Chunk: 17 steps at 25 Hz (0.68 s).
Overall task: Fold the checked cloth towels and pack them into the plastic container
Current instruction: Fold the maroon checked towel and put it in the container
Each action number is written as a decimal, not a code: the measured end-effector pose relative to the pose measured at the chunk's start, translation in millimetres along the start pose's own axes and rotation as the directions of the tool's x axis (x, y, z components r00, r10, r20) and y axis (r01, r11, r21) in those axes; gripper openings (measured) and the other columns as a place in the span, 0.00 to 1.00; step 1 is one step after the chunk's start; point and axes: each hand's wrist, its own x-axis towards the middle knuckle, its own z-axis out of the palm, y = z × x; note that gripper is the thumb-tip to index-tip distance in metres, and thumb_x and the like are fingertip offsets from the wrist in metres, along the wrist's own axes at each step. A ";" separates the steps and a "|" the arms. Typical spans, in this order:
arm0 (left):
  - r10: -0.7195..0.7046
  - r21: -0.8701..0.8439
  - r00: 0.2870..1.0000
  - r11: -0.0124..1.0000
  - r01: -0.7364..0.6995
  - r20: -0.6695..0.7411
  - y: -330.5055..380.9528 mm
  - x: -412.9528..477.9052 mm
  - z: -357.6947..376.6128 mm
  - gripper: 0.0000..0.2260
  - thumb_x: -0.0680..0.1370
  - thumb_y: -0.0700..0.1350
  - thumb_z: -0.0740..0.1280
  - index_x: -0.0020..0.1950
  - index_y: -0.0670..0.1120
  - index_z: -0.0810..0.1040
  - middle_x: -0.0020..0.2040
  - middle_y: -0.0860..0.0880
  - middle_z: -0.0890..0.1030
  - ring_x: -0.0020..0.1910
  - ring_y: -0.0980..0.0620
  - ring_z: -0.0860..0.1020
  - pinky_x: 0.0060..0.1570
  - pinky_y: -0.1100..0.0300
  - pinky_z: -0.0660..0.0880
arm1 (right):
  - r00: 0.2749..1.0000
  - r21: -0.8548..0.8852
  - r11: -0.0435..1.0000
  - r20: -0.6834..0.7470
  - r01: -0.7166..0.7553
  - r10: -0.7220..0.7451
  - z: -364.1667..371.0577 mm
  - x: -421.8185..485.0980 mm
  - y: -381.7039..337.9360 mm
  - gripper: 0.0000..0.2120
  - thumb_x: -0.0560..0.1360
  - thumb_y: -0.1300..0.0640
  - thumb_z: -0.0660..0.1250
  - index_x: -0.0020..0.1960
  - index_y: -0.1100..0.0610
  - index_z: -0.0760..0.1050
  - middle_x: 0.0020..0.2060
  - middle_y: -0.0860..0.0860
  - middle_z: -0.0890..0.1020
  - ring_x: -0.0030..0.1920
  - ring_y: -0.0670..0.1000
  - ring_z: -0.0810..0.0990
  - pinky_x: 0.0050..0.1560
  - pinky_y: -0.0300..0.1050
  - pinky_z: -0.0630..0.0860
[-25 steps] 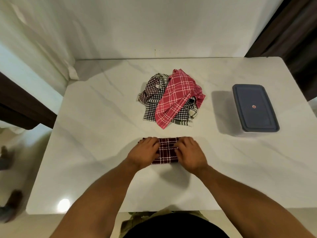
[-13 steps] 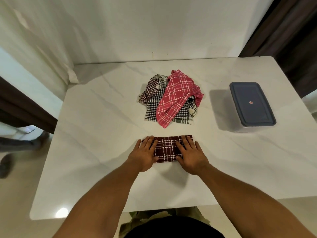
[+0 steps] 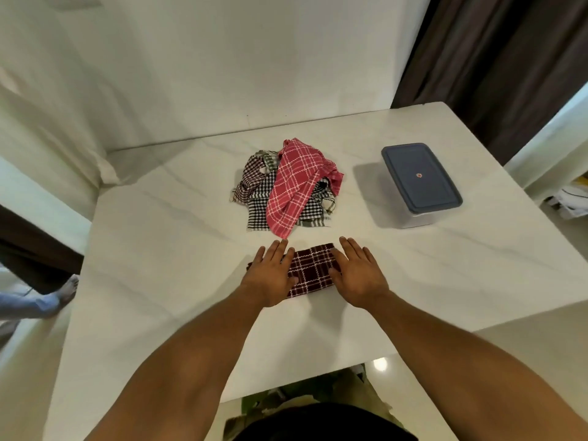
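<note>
Your left grip (image 3: 270, 278) and right grip (image 3: 358, 275) lie flat, fingers straight and holding nothing. They press the two ends of the folded maroon checked towel (image 3: 313, 272) between them on the white, grey-veined tabletop (image 3: 159, 249). Just beyond your fingertips sits the loose towel pile (image 3: 257, 208), a red checked towel (image 3: 294, 186) on top. Beyond and right of your right grip stands the plastic container (image 3: 420, 183), lid on. Behind are a pale wall (image 3: 222, 58) and a dark curtain (image 3: 509, 58).

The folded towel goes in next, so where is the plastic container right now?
In the head view, the plastic container stands lidded on the right side of the table, right of the towel pile and beyond the right hand.
</note>
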 end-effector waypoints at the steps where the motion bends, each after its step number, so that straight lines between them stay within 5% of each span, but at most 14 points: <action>1: 0.007 -0.010 1.000 1.000 -0.007 -0.029 9.6 9.9 -8.7 0.32 0.83 0.61 0.50 0.81 0.46 0.44 0.81 0.45 0.41 0.79 0.47 0.40 0.77 0.45 0.43 | 1.000 -0.006 1.000 -0.019 -0.002 0.002 -7.0 1.0 9.2 0.28 0.83 0.42 0.48 0.80 0.51 0.57 0.81 0.52 0.52 0.81 0.53 0.47 0.79 0.54 0.48; 12: -0.052 -0.194 0.988 0.981 0.023 -0.146 153.1 125.4 -80.3 0.32 0.82 0.58 0.55 0.81 0.45 0.47 0.81 0.46 0.47 0.80 0.46 0.46 0.78 0.47 0.47 | 0.976 -0.031 0.997 -0.208 -0.067 0.059 -92.9 40.4 150.2 0.25 0.82 0.47 0.60 0.77 0.52 0.62 0.79 0.52 0.60 0.79 0.56 0.55 0.77 0.54 0.54; 17: -0.223 -0.494 0.973 0.853 0.169 -0.052 198.8 160.2 -86.1 0.32 0.81 0.53 0.62 0.79 0.43 0.53 0.77 0.42 0.62 0.75 0.43 0.61 0.73 0.49 0.63 | 0.997 -0.026 0.998 0.036 -0.066 0.067 -111.6 75.6 192.1 0.38 0.77 0.44 0.68 0.79 0.53 0.54 0.80 0.56 0.51 0.80 0.60 0.49 0.75 0.58 0.62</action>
